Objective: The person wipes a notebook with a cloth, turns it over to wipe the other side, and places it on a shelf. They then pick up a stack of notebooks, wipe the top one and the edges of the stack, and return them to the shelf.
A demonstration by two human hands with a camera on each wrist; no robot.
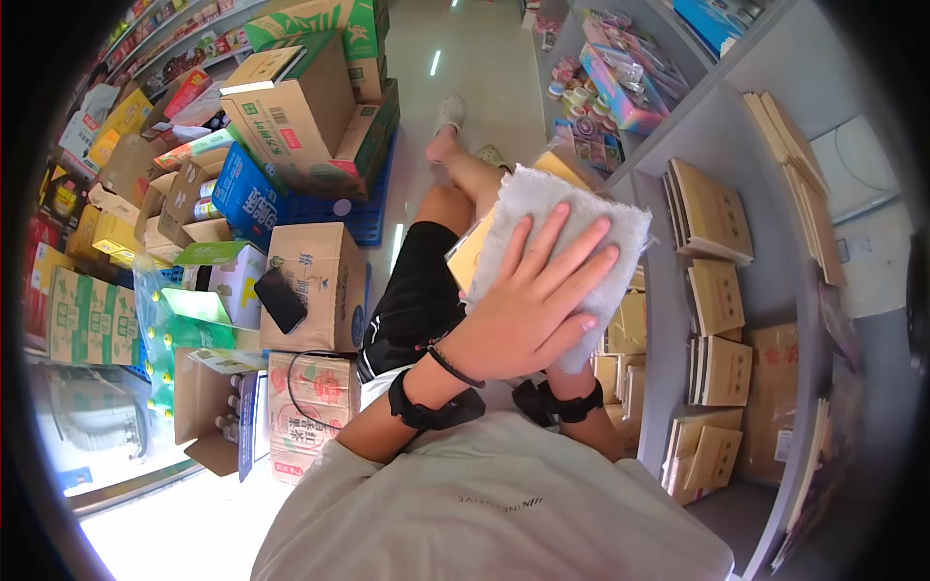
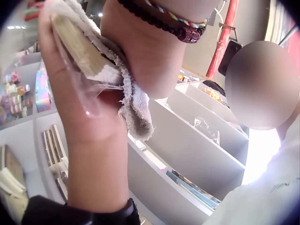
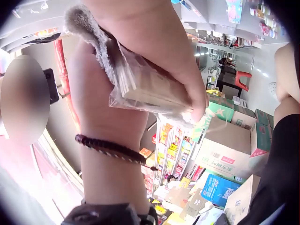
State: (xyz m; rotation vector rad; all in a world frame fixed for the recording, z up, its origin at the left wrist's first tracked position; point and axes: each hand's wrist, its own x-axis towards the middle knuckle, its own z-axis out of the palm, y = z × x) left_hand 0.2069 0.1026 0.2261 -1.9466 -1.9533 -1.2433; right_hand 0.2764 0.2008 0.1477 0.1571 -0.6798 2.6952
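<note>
My left hand (image 1: 542,300) lies palm down with its fingers spread on a grey fuzzy cloth (image 1: 625,218). Beneath the cloth is a tan book (image 1: 468,259), wrapped in clear plastic film (image 3: 126,101). The right hand (image 2: 89,117) holds the book from below; in the head view the cloth and book mostly hide that hand. Page edges (image 3: 150,89) show between the two hands in the right wrist view. Cloth and book are held up over the lap, tilted.
Grey shelves (image 1: 659,179) with several tan books (image 1: 707,208) stand close at the right. Cardboard boxes (image 1: 315,281), one bearing a black phone (image 1: 281,300), crowd the left side. A leg in black shorts (image 1: 412,290) stretches forward over the floor.
</note>
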